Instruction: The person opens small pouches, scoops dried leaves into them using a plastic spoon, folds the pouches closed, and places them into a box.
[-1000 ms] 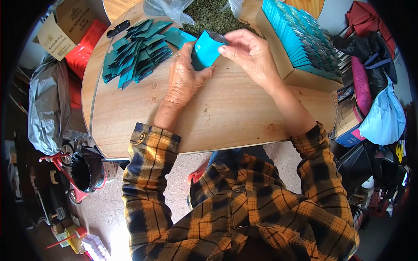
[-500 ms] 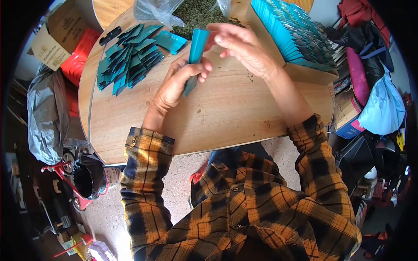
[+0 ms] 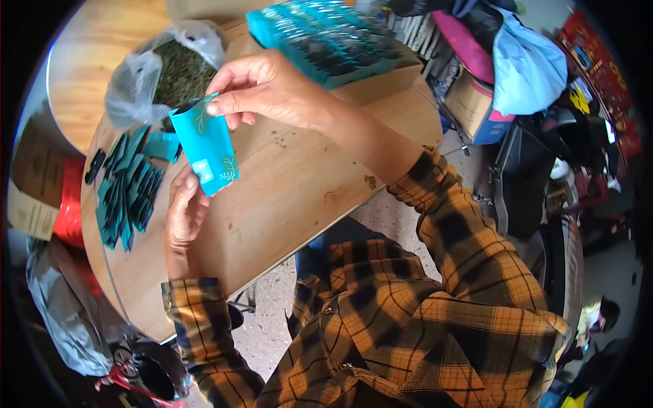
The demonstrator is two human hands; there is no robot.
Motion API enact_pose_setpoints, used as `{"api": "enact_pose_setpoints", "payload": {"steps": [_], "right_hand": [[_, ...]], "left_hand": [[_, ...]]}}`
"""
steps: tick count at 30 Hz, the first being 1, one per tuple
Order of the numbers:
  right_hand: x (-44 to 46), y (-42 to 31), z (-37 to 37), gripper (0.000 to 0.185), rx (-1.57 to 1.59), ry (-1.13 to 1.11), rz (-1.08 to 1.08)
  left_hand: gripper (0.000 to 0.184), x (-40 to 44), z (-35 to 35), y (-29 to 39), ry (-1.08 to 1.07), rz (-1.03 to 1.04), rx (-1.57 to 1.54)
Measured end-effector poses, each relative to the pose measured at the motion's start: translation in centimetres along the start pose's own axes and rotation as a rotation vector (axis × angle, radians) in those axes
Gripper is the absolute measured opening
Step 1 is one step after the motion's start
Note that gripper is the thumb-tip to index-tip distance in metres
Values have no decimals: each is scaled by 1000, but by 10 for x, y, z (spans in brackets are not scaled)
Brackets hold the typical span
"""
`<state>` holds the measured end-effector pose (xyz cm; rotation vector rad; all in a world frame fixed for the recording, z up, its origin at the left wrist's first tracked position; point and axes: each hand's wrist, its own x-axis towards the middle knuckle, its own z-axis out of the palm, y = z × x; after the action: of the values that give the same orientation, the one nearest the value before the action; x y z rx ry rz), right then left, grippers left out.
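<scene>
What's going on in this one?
Someone in a plaid shirt holds a teal packet over a table. The right hand pinches its top, which looks open; the left hand is by its lower edge. A pile of packets lies to the left, a plastic bag of dry leaves sits beyond, and a cardboard box holds more packets.

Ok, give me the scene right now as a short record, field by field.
Right hand: pinching teal pouch near its top edge
Left hand: at the pouch's lower end, contact unclear
Pouch state: tilted, top seemingly open
Table, left: heap of teal packets
Table, far side: plastic bag with dried leaves
Cardboard box: holds rows of packets
</scene>
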<state>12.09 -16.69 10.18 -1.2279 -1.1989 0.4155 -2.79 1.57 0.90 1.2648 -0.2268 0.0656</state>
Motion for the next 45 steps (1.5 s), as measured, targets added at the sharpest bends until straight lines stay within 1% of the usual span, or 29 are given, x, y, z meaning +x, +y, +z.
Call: {"api": "enact_pose_setpoints", "payload": {"steps": [2,3,4,6,7,8,10,12,13,15,16,18,19,21,23,25,26,27,29,30,35,37,45], "right_hand": [[-13,-20,-20,10,-81,-4,-17],[-23,-33,-31,11,-139,-8,-26],[-34,-49,-41,11,-226,-5,-2],[-56,-75,-72,13,-286,-28,-15],[-66,-90,-84,15,-399,54,-47],[-76,-105,-95,16,-511,136,-79],[-96,-135,-116,7,-398,454,-30],[-98,-115,-192,11,136,35,-517],[-110,-124,-198,11,134,33,-521],[-129,-141,-204,10,-524,695,-113],[-132,-134,-213,9,-557,700,-91],[-144,-105,-258,18,-701,611,-78],[-142,-98,-257,18,-752,561,-75],[-140,-73,-263,17,-743,650,-59],[-140,-53,-272,17,-757,651,-28],[-136,-33,-280,16,-789,642,14],[-134,-29,-276,16,-787,635,72],[-132,-25,-274,16,-781,623,68],[-129,-15,-271,16,-759,590,154],[-127,-11,-271,17,-738,555,181],[-122,9,-277,19,-689,495,204],[-121,14,-281,20,-598,515,197],[-115,21,-284,20,-577,500,177]], "left_hand": [[54,2,0,-4,303,128,158],[43,2,-5,1,333,39,237],[43,2,-8,-2,324,41,235],[36,3,-12,-13,469,136,717],[30,3,-7,-11,479,189,827],[30,3,-6,-12,480,191,826],[27,5,-9,-15,521,202,867],[25,4,-15,-18,541,200,850],[24,4,-18,-19,561,194,835],[24,4,-19,-21,572,203,859],[25,3,-20,-22,585,204,881],[23,4,-28,-29,584,231,913],[22,4,-29,-30,584,255,941],[21,4,-21,-29,602,239,973],[19,3,-20,-29,626,218,1008],[17,4,-25,-33,633,240,1019],[17,5,-24,-31,644,238,1023],[17,5,-23,-30,646,222,1051],[18,3,-21,-28,666,194,1079],[17,4,-20,-28,670,214,1090],[18,6,-12,-23,696,224,1113],[18,6,-15,-25,709,212,1114],[20,6,-19,-26,698,169,1068]]}}
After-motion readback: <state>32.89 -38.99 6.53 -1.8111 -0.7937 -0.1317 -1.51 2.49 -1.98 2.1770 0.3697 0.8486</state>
